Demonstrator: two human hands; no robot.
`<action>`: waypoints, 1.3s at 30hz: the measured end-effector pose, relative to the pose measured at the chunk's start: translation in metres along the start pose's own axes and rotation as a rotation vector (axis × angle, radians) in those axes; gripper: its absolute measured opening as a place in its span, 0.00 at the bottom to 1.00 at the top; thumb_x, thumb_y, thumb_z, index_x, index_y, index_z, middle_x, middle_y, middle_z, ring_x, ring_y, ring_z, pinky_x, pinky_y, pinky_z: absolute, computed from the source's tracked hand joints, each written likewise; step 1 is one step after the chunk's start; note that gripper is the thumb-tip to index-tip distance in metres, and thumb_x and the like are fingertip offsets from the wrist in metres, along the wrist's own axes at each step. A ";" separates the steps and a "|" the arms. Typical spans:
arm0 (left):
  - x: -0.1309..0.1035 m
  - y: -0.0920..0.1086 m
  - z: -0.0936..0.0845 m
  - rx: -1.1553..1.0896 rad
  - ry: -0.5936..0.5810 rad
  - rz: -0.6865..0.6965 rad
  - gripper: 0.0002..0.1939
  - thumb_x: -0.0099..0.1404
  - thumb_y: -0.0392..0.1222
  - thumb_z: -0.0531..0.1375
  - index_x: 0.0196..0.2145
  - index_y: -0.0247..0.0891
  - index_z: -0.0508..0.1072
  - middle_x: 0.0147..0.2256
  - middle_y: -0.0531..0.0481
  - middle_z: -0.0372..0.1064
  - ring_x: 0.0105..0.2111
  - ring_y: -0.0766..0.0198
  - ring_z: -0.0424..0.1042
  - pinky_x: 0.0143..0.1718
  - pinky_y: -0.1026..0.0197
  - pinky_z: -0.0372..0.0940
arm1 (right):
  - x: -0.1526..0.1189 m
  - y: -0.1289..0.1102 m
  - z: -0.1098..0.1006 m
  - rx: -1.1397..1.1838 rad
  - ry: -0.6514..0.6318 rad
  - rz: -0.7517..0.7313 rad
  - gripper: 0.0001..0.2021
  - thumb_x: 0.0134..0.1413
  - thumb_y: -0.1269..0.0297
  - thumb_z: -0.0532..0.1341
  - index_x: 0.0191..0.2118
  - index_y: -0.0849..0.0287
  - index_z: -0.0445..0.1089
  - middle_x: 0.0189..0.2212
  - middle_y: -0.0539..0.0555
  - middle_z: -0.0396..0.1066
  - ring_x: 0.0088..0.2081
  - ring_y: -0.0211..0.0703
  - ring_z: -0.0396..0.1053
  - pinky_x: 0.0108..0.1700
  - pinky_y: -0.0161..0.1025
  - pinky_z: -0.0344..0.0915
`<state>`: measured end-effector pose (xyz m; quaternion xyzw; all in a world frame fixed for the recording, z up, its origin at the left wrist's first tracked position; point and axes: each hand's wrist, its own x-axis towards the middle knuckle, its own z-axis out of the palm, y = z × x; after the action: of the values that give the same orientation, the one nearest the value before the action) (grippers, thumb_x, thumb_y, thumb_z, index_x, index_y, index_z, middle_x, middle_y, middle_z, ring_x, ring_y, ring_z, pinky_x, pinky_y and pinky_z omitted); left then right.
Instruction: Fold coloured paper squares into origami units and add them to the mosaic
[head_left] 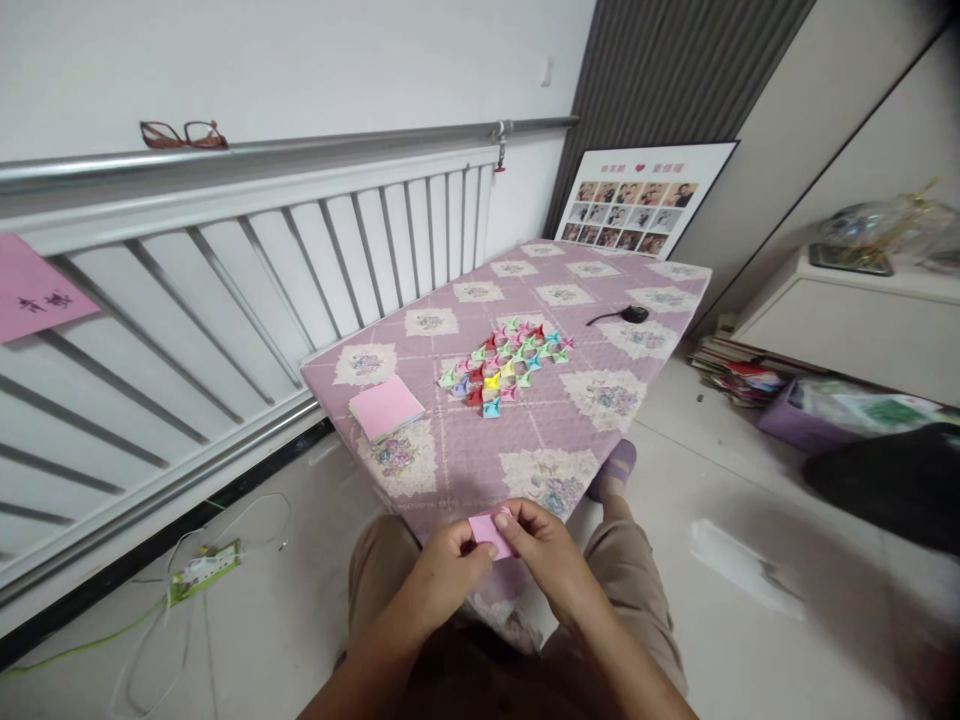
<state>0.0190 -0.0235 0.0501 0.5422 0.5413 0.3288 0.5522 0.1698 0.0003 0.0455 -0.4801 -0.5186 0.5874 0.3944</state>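
Between my two hands is a small folded piece of pink paper (489, 527), held above the near edge of the table. My left hand (450, 565) pinches its left side, thumb on top. The thumb of my right hand (541, 548) presses on its right part, with the fingers behind it. Farther out on the cloth lie several small folded paper pieces (491, 381) in red, green, yellow, blue and pink, set in rows. A stack of square paper (386, 407) with a pink sheet on top rests to their left.
A flowered pink cloth (540, 430) covers the table. A black round object with a cord (634, 314) lies at the right. White railing (300, 260) runs along the left, glasses (184, 135) on its pipe. A power strip (204, 570) is on the floor; a photo board (637, 195) leans behind.
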 end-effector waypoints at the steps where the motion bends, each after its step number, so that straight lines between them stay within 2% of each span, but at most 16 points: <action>1: 0.000 0.000 0.000 -0.008 -0.005 0.007 0.11 0.59 0.35 0.55 0.38 0.37 0.75 0.29 0.53 0.70 0.29 0.67 0.65 0.31 0.66 0.59 | 0.001 -0.001 0.001 0.010 0.011 0.008 0.17 0.50 0.48 0.62 0.29 0.59 0.67 0.23 0.47 0.62 0.26 0.35 0.57 0.30 0.33 0.56; 5: -0.003 0.000 0.003 -0.006 -0.018 -0.010 0.09 0.59 0.36 0.54 0.35 0.35 0.73 0.27 0.53 0.68 0.26 0.67 0.63 0.29 0.65 0.57 | 0.003 0.000 0.003 0.029 0.059 0.019 0.19 0.48 0.47 0.62 0.24 0.59 0.64 0.19 0.45 0.58 0.23 0.33 0.54 0.28 0.33 0.54; 9: -0.002 -0.007 0.008 0.044 0.020 0.013 0.08 0.59 0.37 0.54 0.33 0.34 0.73 0.27 0.53 0.67 0.26 0.67 0.62 0.28 0.65 0.56 | 0.007 0.011 0.005 0.098 0.099 0.054 0.20 0.47 0.46 0.62 0.23 0.58 0.62 0.18 0.44 0.56 0.22 0.33 0.52 0.26 0.33 0.52; 11: 0.003 -0.018 0.013 0.050 0.036 -0.013 0.09 0.60 0.37 0.54 0.35 0.34 0.73 0.26 0.54 0.66 0.26 0.67 0.62 0.28 0.65 0.56 | 0.010 0.020 0.004 0.093 0.087 0.080 0.19 0.48 0.46 0.61 0.23 0.58 0.61 0.18 0.44 0.56 0.21 0.33 0.52 0.25 0.33 0.52; 14: 0.011 -0.043 0.020 -0.012 0.049 -0.113 0.10 0.61 0.38 0.53 0.37 0.33 0.72 0.26 0.53 0.66 0.25 0.68 0.62 0.29 0.65 0.58 | 0.016 0.034 -0.003 -0.038 0.059 0.071 0.16 0.49 0.50 0.60 0.25 0.58 0.63 0.19 0.44 0.57 0.22 0.33 0.53 0.25 0.32 0.53; 17: 0.017 -0.068 0.021 0.022 -0.027 -0.191 0.08 0.62 0.38 0.54 0.35 0.32 0.71 0.26 0.52 0.67 0.25 0.68 0.64 0.29 0.65 0.59 | 0.023 0.051 -0.013 -0.196 0.021 0.038 0.12 0.50 0.55 0.59 0.26 0.59 0.65 0.21 0.46 0.61 0.24 0.34 0.57 0.26 0.32 0.56; 19: 0.020 -0.079 0.018 0.081 -0.058 -0.172 0.08 0.61 0.37 0.55 0.38 0.33 0.70 0.30 0.51 0.69 0.28 0.66 0.67 0.31 0.65 0.60 | 0.029 0.061 -0.018 -0.308 0.001 0.016 0.10 0.50 0.58 0.57 0.26 0.59 0.66 0.21 0.47 0.63 0.24 0.35 0.59 0.26 0.32 0.57; 21: 0.026 -0.084 0.012 0.176 0.012 -0.121 0.09 0.60 0.36 0.57 0.39 0.35 0.69 0.34 0.50 0.70 0.33 0.64 0.69 0.36 0.63 0.62 | 0.036 0.070 -0.020 -0.382 -0.035 0.008 0.09 0.50 0.60 0.57 0.26 0.59 0.66 0.21 0.47 0.64 0.24 0.35 0.60 0.26 0.32 0.57; 24: 0.036 -0.085 0.005 0.356 0.127 -0.038 0.11 0.60 0.33 0.57 0.42 0.36 0.68 0.40 0.47 0.71 0.40 0.63 0.69 0.43 0.61 0.61 | 0.043 0.079 -0.018 -0.413 -0.080 -0.008 0.08 0.50 0.61 0.57 0.26 0.59 0.67 0.21 0.47 0.65 0.24 0.35 0.61 0.27 0.33 0.58; 27: 0.047 -0.082 0.004 0.530 0.066 -0.001 0.07 0.60 0.34 0.56 0.38 0.37 0.70 0.37 0.49 0.71 0.37 0.63 0.69 0.40 0.62 0.61 | 0.048 0.082 -0.013 -0.449 -0.095 -0.045 0.08 0.50 0.63 0.56 0.25 0.59 0.67 0.22 0.47 0.66 0.25 0.36 0.62 0.29 0.34 0.59; 30: 0.052 -0.079 0.006 0.596 0.044 -0.008 0.05 0.61 0.35 0.56 0.34 0.37 0.71 0.33 0.50 0.71 0.34 0.62 0.68 0.38 0.61 0.60 | 0.048 0.084 -0.015 -0.501 -0.053 -0.086 0.05 0.49 0.66 0.57 0.29 0.59 0.69 0.25 0.49 0.68 0.29 0.39 0.64 0.35 0.36 0.60; 34: 0.052 -0.075 0.007 0.653 0.069 -0.011 0.05 0.61 0.36 0.56 0.34 0.38 0.72 0.36 0.47 0.70 0.39 0.60 0.67 0.41 0.60 0.58 | 0.043 0.089 -0.029 -0.616 0.019 -0.169 0.07 0.48 0.68 0.59 0.36 0.58 0.71 0.32 0.53 0.69 0.36 0.43 0.65 0.42 0.40 0.60; 39: 0.049 -0.070 0.005 0.768 0.067 0.007 0.06 0.62 0.36 0.56 0.37 0.38 0.72 0.40 0.46 0.68 0.40 0.60 0.66 0.42 0.60 0.58 | 0.037 0.095 -0.037 -0.791 -0.061 -0.262 0.04 0.50 0.70 0.59 0.33 0.57 0.71 0.31 0.53 0.68 0.36 0.43 0.65 0.40 0.39 0.60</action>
<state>0.0179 0.0083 -0.0294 0.7003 0.6408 0.1215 0.2900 0.2011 0.0296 -0.0545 -0.5071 -0.7724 0.3015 0.2353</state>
